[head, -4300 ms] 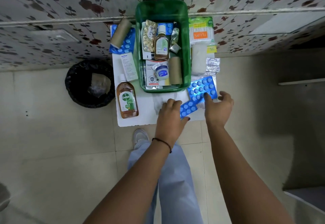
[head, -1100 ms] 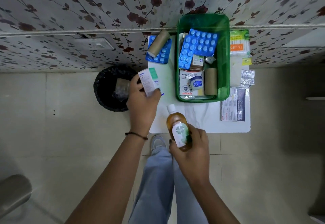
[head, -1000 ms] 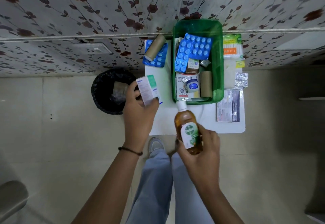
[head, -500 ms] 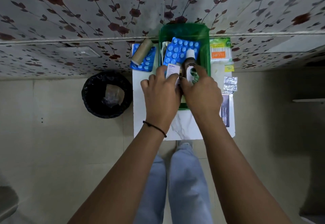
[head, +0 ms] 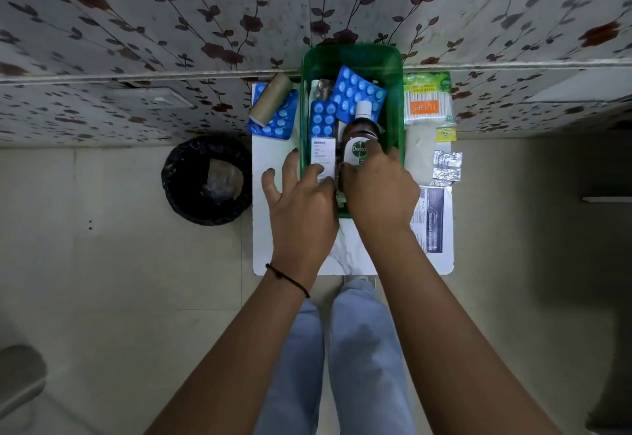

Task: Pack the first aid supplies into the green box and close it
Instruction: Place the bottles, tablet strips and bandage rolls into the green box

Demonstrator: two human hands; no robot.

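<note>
The green box [head: 397, 103] stands open on the white table [head: 273, 236] against the wall. Inside it lie blue blister packs [head: 357, 94], a brown Dettol bottle [head: 359, 133] and a small white carton [head: 323, 152]. My right hand [head: 379, 192] grips the lower half of the bottle, which lies in the box with its white cap pointing away. My left hand [head: 301, 202] has its fingers spread, with fingertips resting on the near end of the carton. The hands hide the near part of the box.
Left of the box, a bandage roll [head: 271, 99] lies on a blue blister pack [head: 278, 123]. To its right are a cotton swab pack [head: 426, 101], a yellow sachet [head: 445, 134], a white pad [head: 422, 156], a foil strip [head: 446, 166] and a dressing packet [head: 431, 221]. A black bin [head: 207, 180] stands on the floor.
Both hands carried the carton and the Dettol bottle from the table's left side into the box. My left hand's fingers have now spread off the carton.
</note>
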